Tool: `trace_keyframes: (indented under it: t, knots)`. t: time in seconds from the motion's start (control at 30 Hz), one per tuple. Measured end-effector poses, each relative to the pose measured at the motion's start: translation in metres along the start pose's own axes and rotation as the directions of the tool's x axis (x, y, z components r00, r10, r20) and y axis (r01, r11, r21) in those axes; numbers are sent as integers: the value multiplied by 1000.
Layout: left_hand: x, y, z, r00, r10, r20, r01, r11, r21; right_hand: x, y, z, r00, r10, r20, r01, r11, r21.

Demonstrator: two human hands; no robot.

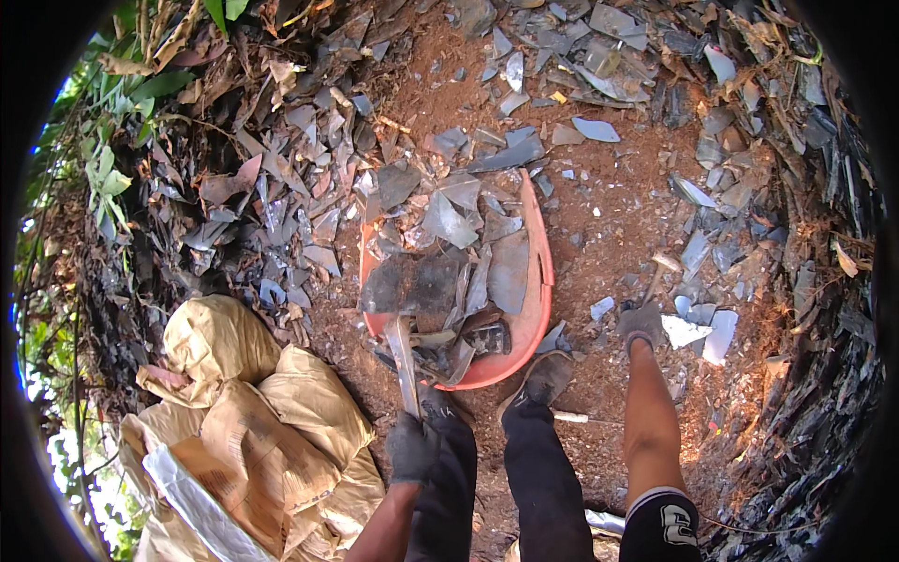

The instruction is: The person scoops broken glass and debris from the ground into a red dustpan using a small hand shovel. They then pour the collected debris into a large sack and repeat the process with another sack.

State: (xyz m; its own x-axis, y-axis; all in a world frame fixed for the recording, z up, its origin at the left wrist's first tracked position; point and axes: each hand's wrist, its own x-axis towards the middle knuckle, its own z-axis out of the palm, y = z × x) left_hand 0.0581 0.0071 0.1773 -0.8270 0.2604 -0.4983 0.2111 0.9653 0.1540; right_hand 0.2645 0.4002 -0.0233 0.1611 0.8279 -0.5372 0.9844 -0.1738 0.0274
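My left hand [412, 448], in a dark grey glove, is closed round the lower end of a long narrow flat strip [401, 361], brownish and shiny, perhaps glass or a blade. The strip's upper end overlaps the near left rim of an orange plastic basin [531, 328]. Dark and grey flat shards fill much of this basin, among them a broad dark piece [417, 284]. My right hand [641, 323], also gloved, reaches low to the ground at the right, closed on a thin tool with a pale, wood-like end [667, 262]. Its fingertips are partly hidden. White shards [719, 337] lie just right of it.
Several tan sacks [300, 403] are heaped at the lower left. Sharp shards [599, 129] litter the reddish soil, with a dark layered bank [852, 328] at the right. Leafy plants [105, 187] border the left. A pale-handled tool [569, 416] lies beside my shoe [543, 375].
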Motion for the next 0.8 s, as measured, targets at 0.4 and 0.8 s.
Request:
trace_keyframes:
  t: [0.4,0.8]
  knots:
    - [31,35,-5,972,-218,82,231,952,-200,-169,-32,-57,961,-265,-74,201,493,847]
    - [61,35,-54,978,-55,203,66,997,-49,-265,-144,17,458,-884,89,874,467,136]
